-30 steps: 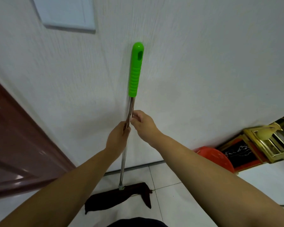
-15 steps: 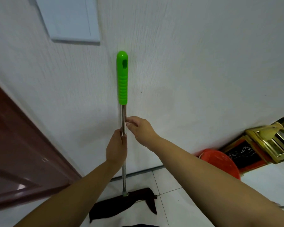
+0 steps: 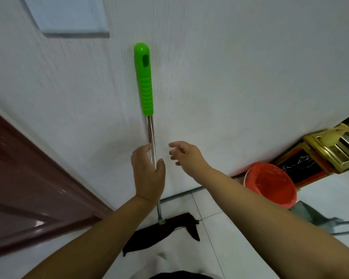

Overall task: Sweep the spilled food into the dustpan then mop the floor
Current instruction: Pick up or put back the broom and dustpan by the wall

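I see the mop (image 3: 150,135) standing almost upright against the white wall (image 3: 240,77), its green grip (image 3: 143,79) at the top and its dark cloth head (image 3: 161,232) flat on the tiled floor (image 3: 226,248) at the wall's foot. My left hand (image 3: 148,176) is at the mop's steel shaft, just below the grip; the fingers are loose and spread, thumb on one side of the shaft and the rest on the other, not clamped on it. My right hand (image 3: 186,155) is just to the right of the shaft, apart from it, fingers curled and open, holding nothing. To the right of the mop, by the wall, stands a red bucket (image 3: 270,186), and just beyond the bucket lies a grey dustpan (image 3: 310,216). Left of the mop I see a brown door (image 3: 28,178).
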{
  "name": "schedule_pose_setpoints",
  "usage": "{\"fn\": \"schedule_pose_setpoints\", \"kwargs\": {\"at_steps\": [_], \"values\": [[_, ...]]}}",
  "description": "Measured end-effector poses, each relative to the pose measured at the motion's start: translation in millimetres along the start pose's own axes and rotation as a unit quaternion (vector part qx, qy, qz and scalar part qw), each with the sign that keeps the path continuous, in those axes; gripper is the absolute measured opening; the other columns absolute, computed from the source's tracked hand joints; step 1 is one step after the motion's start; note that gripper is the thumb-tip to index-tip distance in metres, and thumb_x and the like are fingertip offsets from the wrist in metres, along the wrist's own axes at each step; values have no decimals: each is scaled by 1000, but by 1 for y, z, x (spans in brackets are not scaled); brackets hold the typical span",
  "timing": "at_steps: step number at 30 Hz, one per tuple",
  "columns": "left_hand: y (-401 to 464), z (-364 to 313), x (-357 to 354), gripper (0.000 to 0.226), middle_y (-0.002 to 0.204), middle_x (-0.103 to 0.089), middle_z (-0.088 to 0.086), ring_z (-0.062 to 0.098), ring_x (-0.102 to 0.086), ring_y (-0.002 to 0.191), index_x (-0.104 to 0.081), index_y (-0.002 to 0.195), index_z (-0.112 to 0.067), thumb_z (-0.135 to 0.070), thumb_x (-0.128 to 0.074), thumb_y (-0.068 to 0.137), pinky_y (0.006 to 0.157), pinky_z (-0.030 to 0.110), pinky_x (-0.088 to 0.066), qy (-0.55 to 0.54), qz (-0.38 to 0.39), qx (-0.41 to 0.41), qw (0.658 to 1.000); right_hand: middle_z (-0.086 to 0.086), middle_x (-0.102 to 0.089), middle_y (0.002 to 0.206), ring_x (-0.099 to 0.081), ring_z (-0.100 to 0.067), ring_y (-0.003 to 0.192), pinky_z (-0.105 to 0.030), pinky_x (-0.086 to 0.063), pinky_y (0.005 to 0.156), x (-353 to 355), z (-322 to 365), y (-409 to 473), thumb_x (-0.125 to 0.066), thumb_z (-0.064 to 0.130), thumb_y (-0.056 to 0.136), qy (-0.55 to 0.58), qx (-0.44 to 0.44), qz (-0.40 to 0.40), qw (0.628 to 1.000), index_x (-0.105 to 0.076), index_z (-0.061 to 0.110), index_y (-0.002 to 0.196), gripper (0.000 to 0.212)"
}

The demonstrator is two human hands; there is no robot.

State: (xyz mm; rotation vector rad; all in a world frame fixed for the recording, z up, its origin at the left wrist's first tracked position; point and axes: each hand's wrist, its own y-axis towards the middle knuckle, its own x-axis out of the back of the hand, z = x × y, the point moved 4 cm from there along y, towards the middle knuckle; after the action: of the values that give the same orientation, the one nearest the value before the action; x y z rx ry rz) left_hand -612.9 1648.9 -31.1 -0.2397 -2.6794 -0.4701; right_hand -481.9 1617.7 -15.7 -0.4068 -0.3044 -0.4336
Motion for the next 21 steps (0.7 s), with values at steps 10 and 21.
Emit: {"fn": "schedule_pose_setpoints", "kwargs": {"at_steps": [10,21], "values": [[-48,-59,-98,28,104,-54,-7,11,-53,95,-57,114,-11,-2,-52,89,83,24,-48,-24,194,-26,980,-4,-64,101,-62,-16,88,-20,-51,71,102,-72,-64,-43,4,96,77,-92,-94,988,-57,10,127,34],[-212,-219,-286,17,93,-59,-5,13,-57,87,-62,98,-12,-2,-53,88,77,24,-49,-74,335,-158,926,-7,-67,97,-66,-17,83,-22,-55,70,321,-214,-226,-45,5,97,148,-140,-261,944,-61,11,120,30]]}}
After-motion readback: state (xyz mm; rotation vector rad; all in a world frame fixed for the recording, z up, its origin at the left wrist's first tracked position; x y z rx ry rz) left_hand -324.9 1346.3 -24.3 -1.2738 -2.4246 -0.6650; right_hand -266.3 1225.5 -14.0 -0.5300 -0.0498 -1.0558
